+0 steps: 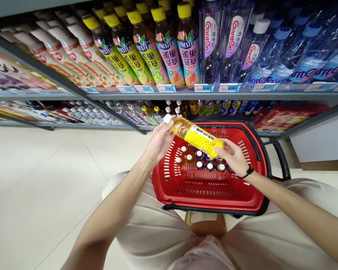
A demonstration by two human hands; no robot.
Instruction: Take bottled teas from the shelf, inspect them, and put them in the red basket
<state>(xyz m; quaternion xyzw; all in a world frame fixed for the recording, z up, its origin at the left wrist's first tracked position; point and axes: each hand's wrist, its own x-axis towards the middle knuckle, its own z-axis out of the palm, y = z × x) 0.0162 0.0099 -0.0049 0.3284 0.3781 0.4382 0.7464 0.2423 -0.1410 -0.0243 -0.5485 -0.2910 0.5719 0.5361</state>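
A yellow-labelled tea bottle (195, 137) with a white cap lies tilted across both my hands, above a red shopping basket (211, 197). My left hand (160, 140) grips its neck end near the cap. My right hand (232, 155), with a black band on the wrist, holds its bottom end. Several white-capped bottles (199, 161) stand upright at the far side of the basket.
Store shelves run in front: an upper shelf (169, 93) with yellow-capped Nestea bottles (157, 48) and clear water bottles (233, 41), and a lower shelf with small bottles (146, 112). Pale tiled floor (45, 176) spreads to the left. My knees are below the basket.
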